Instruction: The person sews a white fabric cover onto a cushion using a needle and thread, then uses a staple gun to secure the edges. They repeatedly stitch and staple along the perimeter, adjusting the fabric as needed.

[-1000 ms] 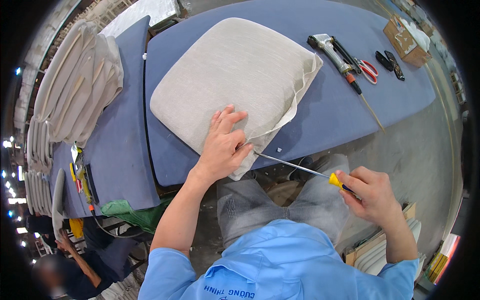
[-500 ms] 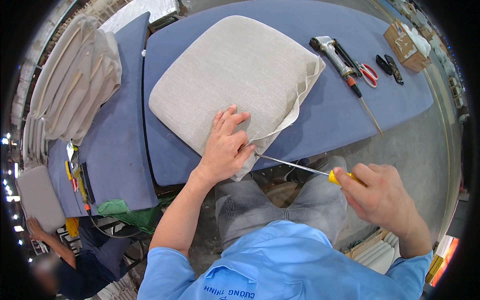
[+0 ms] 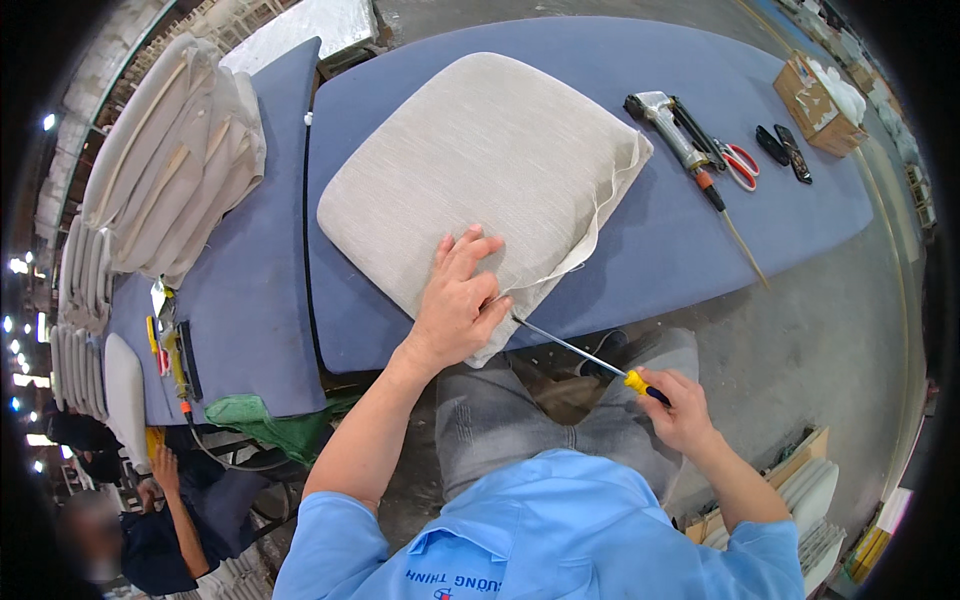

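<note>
Right hand (image 3: 682, 408) clenched around screwdriver (image 3: 570, 348), tip at the cushion's (image 3: 450, 160) near corner.
Left hand (image 3: 460, 305) lay on the cushion, fingers spread, thumb beside the tip; couldn't tell whether it pinched fabric. Cushion sat on the blue surface (image 3: 765, 225), near corner just past the edge. Doing this well likely called for shallow, steady pressure, fabric held taut, thumb out of the tip's line. Air tool (image 3: 672, 130) and scissors (image 3: 740, 170) lay to the right, box (image 3: 818, 112) farther out; covers (image 3: 180, 170) piled left; co-worker (image 3: 165, 545) lower left; grey floor (image 3: 830, 260).
</note>
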A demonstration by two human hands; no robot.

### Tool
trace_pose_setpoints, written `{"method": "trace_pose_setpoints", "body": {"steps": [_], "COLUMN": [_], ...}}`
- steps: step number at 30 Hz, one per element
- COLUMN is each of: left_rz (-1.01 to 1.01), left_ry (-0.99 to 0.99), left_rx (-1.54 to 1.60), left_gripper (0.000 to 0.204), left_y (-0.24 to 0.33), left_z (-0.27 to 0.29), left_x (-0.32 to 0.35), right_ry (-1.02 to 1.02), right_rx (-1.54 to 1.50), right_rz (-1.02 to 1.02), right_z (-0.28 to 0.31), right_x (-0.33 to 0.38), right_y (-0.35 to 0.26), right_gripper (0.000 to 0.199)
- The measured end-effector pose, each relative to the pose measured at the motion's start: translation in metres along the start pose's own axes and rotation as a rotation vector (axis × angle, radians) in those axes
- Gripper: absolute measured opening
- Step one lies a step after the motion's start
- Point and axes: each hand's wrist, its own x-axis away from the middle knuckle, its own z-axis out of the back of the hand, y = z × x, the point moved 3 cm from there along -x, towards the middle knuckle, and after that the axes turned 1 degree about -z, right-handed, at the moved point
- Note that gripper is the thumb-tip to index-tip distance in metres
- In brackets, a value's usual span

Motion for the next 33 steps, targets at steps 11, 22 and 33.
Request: {"method": "trace_pose_setpoints", "body": {"steps": [11,22,33], "left_rz": [0.014,0.053,0.055], "left_ry": [-0.045,-0.117,-0.077], "left_rx": [-0.021,-0.094,-0.03], "left_gripper": [0.028,0.022,0.023], "left_y": [0.006,0.021,0.013], "left_z": [0.002,0.003,-0.002], "left_x": [-0.003,0.005,0.008], "right_ry": [-0.311,-0.022,0.038], "right_rx": [-0.621,-0.016,-0.003], "right_rz": [-0.467,-0.013,0.064], "right_z": [-0.002,0.025,0.024], "right_x": [-0.012,0.0,-0.004], "right_y": [0.047,0.008,0.007], "right_gripper": [0.037,0.038,0.039]}}
